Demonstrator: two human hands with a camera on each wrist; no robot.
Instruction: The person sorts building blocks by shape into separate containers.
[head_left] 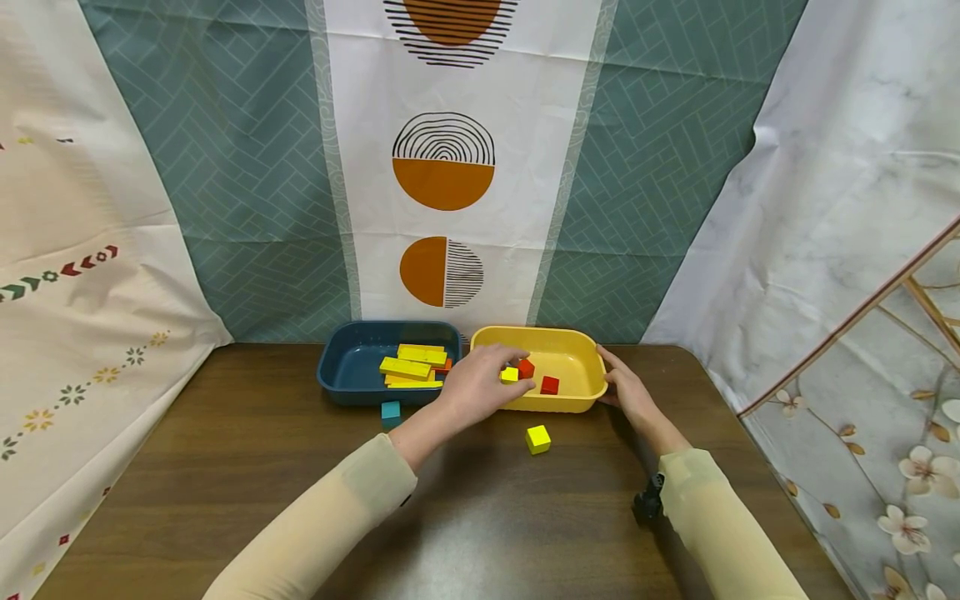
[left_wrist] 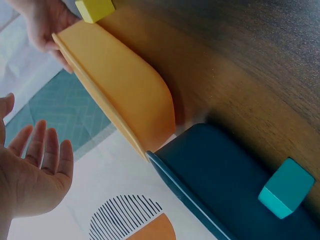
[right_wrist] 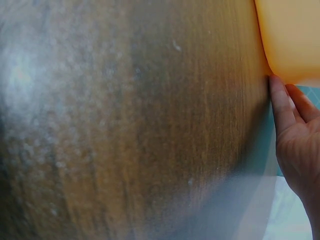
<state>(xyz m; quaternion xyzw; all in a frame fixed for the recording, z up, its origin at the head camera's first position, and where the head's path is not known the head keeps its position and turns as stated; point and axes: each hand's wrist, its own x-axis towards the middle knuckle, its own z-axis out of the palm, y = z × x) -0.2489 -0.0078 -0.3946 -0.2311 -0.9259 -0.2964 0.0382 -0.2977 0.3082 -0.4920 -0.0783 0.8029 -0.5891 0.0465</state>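
Observation:
My left hand hovers over the left part of a yellow bin, its thumb and fingers spread apart. A yellow cube shows in the gap between them in the head view. In the left wrist view the palm faces up the frame with nothing in it. Two red cubes, one near the front wall and another by my fingertips, lie inside the bin. My right hand touches the bin's right end, with extended fingers against its outer wall.
To the left stands a dark blue bin with several yellow blocks and an orange piece. A teal block sits before it. Another yellow cube lies on the wooden table before the yellow bin. Patterned cloth hangs behind.

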